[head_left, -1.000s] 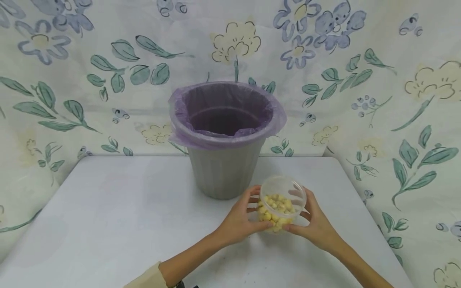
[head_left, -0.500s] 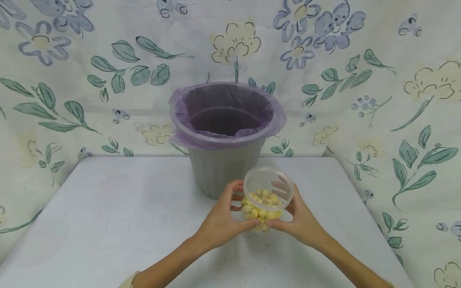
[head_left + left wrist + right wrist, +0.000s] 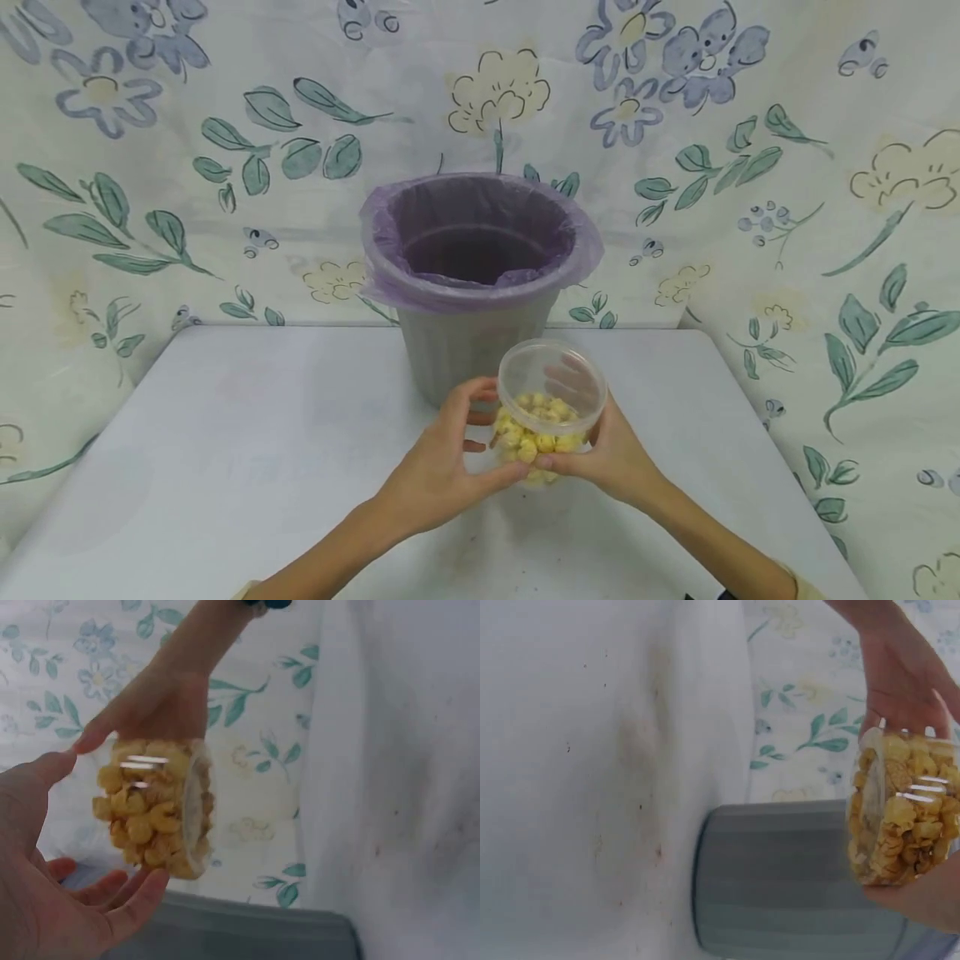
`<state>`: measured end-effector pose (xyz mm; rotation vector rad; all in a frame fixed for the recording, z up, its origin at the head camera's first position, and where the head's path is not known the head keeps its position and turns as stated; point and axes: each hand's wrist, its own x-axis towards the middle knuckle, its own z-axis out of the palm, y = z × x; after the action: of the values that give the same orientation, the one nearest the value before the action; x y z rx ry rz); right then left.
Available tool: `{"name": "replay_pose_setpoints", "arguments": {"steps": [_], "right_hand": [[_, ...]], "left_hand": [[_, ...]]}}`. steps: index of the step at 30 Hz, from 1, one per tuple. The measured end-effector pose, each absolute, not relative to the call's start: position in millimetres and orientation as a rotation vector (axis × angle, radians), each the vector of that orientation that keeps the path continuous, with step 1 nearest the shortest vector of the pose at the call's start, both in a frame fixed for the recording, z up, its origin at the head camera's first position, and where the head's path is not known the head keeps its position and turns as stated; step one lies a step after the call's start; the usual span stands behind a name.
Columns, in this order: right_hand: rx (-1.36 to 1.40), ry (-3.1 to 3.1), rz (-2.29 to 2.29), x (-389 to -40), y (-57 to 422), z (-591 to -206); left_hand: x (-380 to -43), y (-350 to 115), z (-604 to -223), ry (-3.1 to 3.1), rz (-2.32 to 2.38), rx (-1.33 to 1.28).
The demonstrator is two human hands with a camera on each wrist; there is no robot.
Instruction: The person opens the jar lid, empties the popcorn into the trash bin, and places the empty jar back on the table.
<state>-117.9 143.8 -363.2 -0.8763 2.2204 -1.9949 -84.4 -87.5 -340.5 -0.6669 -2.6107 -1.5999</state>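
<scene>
Right hand (image 3: 618, 458) grips a clear plastic jar (image 3: 531, 375) at its right side, thumb across the front, fingers round the wall. Left hand (image 3: 431, 471) curves along the jar's left side, fingers spread and loosely bent; can't tell from here if it grips or just touches. Pale beige sleeve (image 3: 808, 591) on the right forearm. White surface (image 3: 285, 433) below: flat, smooth, with dark specks (image 3: 640, 806) and a faint brownish smear (image 3: 656, 712). Jar is held above it, nearer the right edge than the left, roughly upright. Short round cylinder, glossy see-through wall, open ring-shaped rim. Inside, popcorn-like pieces (image 3: 534, 437): knobbly, yellow, heaped in the lower part, upper wall bare. Just behind, partly covered by jar and fingers: grey bin (image 3: 472, 342), tapering downward, shallow vertical ribs, standing near the middle of the far edge. Thin crinkly purple bag (image 3: 487, 298) lines it and flops over the round rim. Beyond the far edge hangs white cloth (image 3: 420, 75), lightly wrinkled, printed with blue and cream flowers, green leaves; it also runs along the right edge.
</scene>
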Motion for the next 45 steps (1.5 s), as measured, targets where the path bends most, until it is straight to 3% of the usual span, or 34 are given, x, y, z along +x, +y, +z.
{"name": "replay_pose_setpoints", "arguments": {"steps": [5,11,16,22,45], "right_hand": [[-0.938,2.089,-1.999,-114.3,141.0,-362.5],[-1.037,1.943,-1.93,-111.7,136.4,-362.3],[-1.073,1.931,-1.867,-109.8,133.7,-360.2],[-1.038,2.036,-1.856,-110.6,130.3,-355.3],[-0.871,2.316,-1.995,-107.5,115.4,-360.0]], "left_hand": [[-99.7,-106.0,-320.2,-2.609,-1.549,-0.819],[-125.4,-118.8,-305.3,-2.593,-1.833,-1.263],[-132.5,-119.4,-305.1,-2.594,-2.061,-1.386],[-128.5,-112.6,-314.6,-2.433,-2.212,-1.304],[-88.4,-78.5,-322.4,-2.464,-1.929,-0.502]]}}
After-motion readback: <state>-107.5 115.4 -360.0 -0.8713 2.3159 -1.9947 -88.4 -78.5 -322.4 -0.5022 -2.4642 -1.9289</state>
